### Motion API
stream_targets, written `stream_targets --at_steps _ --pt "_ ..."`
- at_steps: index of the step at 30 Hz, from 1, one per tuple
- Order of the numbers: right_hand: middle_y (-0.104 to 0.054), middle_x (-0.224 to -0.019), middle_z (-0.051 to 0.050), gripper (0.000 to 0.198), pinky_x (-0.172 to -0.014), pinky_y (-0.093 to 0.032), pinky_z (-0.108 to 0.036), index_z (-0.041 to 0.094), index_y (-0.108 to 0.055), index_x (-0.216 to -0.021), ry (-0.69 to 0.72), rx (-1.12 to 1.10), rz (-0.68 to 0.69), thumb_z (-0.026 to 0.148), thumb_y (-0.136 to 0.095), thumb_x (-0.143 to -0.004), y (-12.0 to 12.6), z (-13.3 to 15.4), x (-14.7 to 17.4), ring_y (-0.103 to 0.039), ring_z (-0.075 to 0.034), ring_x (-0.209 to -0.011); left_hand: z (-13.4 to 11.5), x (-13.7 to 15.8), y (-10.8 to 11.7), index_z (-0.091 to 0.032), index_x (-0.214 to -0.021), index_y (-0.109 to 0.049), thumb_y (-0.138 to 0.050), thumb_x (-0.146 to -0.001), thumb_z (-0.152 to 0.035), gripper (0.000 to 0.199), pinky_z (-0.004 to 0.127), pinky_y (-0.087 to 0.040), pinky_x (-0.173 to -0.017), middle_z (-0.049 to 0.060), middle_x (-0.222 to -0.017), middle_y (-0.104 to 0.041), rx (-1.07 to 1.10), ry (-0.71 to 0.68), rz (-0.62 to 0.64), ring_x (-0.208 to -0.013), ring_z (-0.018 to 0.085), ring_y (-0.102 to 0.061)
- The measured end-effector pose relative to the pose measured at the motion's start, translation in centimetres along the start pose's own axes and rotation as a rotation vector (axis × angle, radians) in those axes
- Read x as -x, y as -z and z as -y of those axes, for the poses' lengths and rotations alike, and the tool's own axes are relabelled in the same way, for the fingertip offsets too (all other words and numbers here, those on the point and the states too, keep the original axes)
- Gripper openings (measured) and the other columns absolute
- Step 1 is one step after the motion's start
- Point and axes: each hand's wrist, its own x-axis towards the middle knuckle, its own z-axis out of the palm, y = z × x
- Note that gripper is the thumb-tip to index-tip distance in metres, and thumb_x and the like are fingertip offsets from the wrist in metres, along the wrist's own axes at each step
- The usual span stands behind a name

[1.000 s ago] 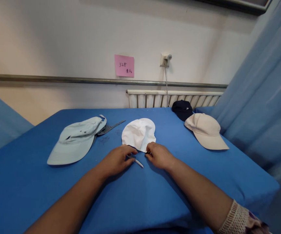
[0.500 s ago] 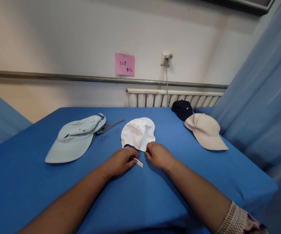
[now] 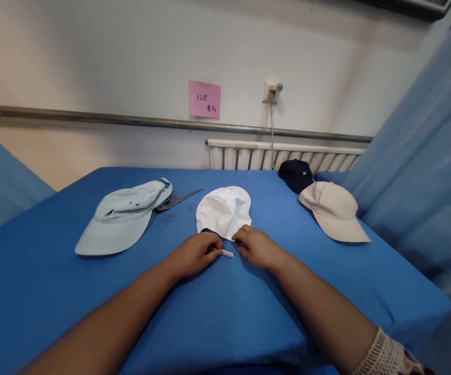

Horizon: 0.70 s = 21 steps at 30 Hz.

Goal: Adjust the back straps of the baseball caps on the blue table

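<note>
A white cap (image 3: 225, 208) lies in the middle of the blue-covered table, its back edge toward me. My left hand (image 3: 199, 253) is closed on the cap's back strap, and the strap's white end (image 3: 227, 253) sticks out past the fingertips to the right. At the right part of the same edge, my right hand (image 3: 258, 246) pinches the cap near its back opening; a small dark bit shows under those fingers. What exactly the right fingertips grip is partly hidden. A dark inner part of the cap shows just above my left fingers.
Left of the white cap lies a pale blue cap (image 3: 121, 221) with a dark grey piece (image 3: 170, 202) behind it. A beige cap (image 3: 332, 211) and a navy cap (image 3: 295, 175) sit at the right. A blue curtain (image 3: 424, 156) hangs along the right side.
The strap end in my left hand has swung up from slanting downward to nearly level. My right fingers have shifted slightly on the cap's edge. The view has moved a little.
</note>
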Motion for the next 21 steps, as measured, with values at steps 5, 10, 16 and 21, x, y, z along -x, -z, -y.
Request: stream_targets --at_steps 5,10,16,21 --pt "-0.062 -0.102 -0.007 0.02 -0.08 -0.043 -0.026 0.017 -0.065 -0.101 -0.014 0.056 0.027 0.01 -0.056 -0.085 0.5 0.0 -0.2 -0.059 -0.017 -0.089 -0.2 -0.1 0.0 -0.02 -0.084 -0.067 -0.054 -0.086 -0.03 0.016 0.026 -0.045 -0.07 0.003 -0.083 -0.069 0.013 0.011 0.001 -0.076 0.018 -0.061" --pt "-0.06 -0.106 -0.007 0.024 -0.079 -0.044 -0.026 0.016 -0.062 -0.108 -0.031 0.007 0.041 0.011 -0.059 -0.084 0.5 -0.5 -0.4 -0.059 -0.014 -0.084 -0.4 0.0 0.1 -0.02 -0.083 -0.066 -0.053 -0.086 -0.032 0.018 0.026 -0.044 -0.069 0.003 -0.084 -0.069 0.036 0.022 -0.016 -0.076 0.018 -0.061" --pt "-0.06 -0.097 -0.004 0.019 -0.071 -0.043 -0.024 0.017 -0.061 -0.098 -0.026 -0.037 0.043 0.013 -0.065 -0.08 0.4 -1.2 -0.7 -0.055 -0.012 -0.075 -0.3 0.0 -0.1 -0.021 -0.083 -0.067 -0.054 -0.085 -0.029 0.015 0.026 -0.043 -0.068 0.002 -0.084 -0.069 0.021 0.018 -0.02 -0.076 0.018 -0.061" --pt "-0.06 -0.084 0.0 0.019 -0.065 -0.04 -0.023 0.017 -0.059 -0.095 -0.019 -0.047 0.026 0.011 -0.064 -0.077 0.5 -1.2 -0.6 -0.053 -0.012 -0.07 -0.3 0.0 -0.2 -0.021 -0.082 -0.067 -0.054 -0.085 -0.03 0.016 0.025 -0.043 -0.067 0.002 -0.083 -0.069 0.018 0.032 -0.034 -0.075 0.017 -0.061"
